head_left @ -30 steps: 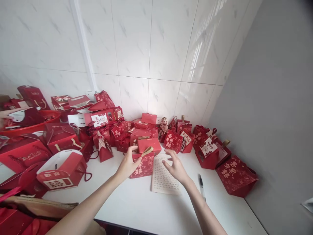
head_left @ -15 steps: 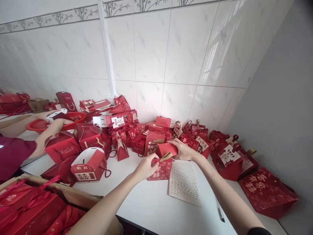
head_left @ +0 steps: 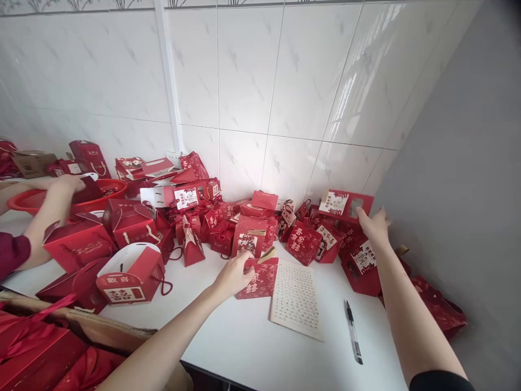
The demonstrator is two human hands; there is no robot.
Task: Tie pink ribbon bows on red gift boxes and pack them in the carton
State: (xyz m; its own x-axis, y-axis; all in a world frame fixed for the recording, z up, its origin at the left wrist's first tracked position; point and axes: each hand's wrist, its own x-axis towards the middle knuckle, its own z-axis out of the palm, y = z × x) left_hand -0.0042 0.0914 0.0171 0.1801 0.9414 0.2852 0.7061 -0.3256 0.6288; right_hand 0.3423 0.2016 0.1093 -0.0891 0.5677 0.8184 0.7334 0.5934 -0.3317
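Note:
My left hand [head_left: 233, 277] is closed on the upper left edge of a red gift box [head_left: 260, 282] with white lettering and a gold ribbon handle, low on the white table. Stretched out to the right, my right hand [head_left: 375, 224] grips the right end of another red gift box [head_left: 353, 205], which has a clear window and a white printed label. That windowed box is at the top of the pile by the wall; whether it rests on the pile I cannot tell. A handwritten sheet [head_left: 296, 301] lies beside the lettered box.
A pen [head_left: 353, 331] lies on the white table [head_left: 228, 336]. Red boxes [head_left: 248, 236] crowd along the wall. An open-topped red box [head_left: 130, 274] stands left, near a cardboard carton [head_left: 118, 331]. At far left, a co-worker's hands are over a red basket [head_left: 28, 202].
My right hand has moved from the middle to the far right with the windowed box. My left hand stays on the lettered box. The view has shifted, and the pen now shows fully.

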